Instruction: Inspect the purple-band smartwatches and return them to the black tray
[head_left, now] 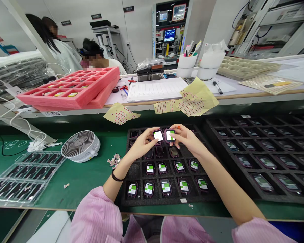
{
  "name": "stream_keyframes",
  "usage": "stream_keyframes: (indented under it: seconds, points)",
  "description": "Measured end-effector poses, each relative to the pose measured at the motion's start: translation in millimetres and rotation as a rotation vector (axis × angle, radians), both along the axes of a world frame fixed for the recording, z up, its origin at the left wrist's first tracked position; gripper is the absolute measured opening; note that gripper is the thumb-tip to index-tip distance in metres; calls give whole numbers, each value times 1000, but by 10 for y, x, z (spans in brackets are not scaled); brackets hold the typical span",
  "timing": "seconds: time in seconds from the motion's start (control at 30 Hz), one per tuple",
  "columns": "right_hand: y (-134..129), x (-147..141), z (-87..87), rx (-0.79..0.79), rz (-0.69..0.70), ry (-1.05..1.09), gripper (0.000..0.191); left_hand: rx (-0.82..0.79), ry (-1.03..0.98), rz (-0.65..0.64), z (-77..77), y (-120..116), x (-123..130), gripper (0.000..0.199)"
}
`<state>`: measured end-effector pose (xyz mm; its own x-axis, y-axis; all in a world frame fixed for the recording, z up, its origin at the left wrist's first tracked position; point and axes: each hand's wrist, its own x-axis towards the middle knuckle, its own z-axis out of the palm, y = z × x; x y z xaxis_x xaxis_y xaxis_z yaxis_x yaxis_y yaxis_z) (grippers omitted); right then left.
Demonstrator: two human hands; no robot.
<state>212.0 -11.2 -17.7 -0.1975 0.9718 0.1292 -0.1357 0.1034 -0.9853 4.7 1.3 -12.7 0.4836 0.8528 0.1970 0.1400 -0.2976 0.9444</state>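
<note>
My left hand [145, 141] is closed on a watch with a white lit screen [158, 135]. Beside it, my right hand [186, 137] grips a second watch, its screen white and green [170, 135]. Both watches are held side by side above the upper part of a black foam tray [136, 171]. In the tray's lower two rows sit several watches with green and white screens, such as one at the front [166, 186]. Darker watch pieces [159, 152] lie in the compartments just below my hands.
Right of it is another black tray [220, 152] of watches. A white fan [81, 145], paper scraps [114, 160] and clear trays of black strips [27, 172] lie left. The shelf behind holds pink foam trays [96, 96] and white cups [186, 65]. People sit beyond.
</note>
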Motion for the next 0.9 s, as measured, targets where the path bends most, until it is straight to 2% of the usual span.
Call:
stream_keyframes:
  seconds: [0.13, 0.3, 0.5, 0.7, 0.8, 0.9]
  points:
    - [0, 2, 1, -36, -92, -11, 38, 17, 42, -4, -8, -10, 3, 50]
    - [-6, 12, -6, -51, -131, -9, 33, 4, 18, 31, -25, 9, 22, 43]
    - [8, 32, -7, -40, -33, -10, 38, -35, -27, 100, 18, 3, 36, 29]
    - [-6, 42, 23, 7, 89, -52, 45, -110, -23, 164, 46, -14, 32, 32]
    - [-10, 35, 25, 2, 80, -52, 45, -70, -19, 122, 32, 0, 22, 31]
    - [-7, 20, 24, -33, 0, -29, 43, -10, -7, 42, 11, 10, 13, 31]
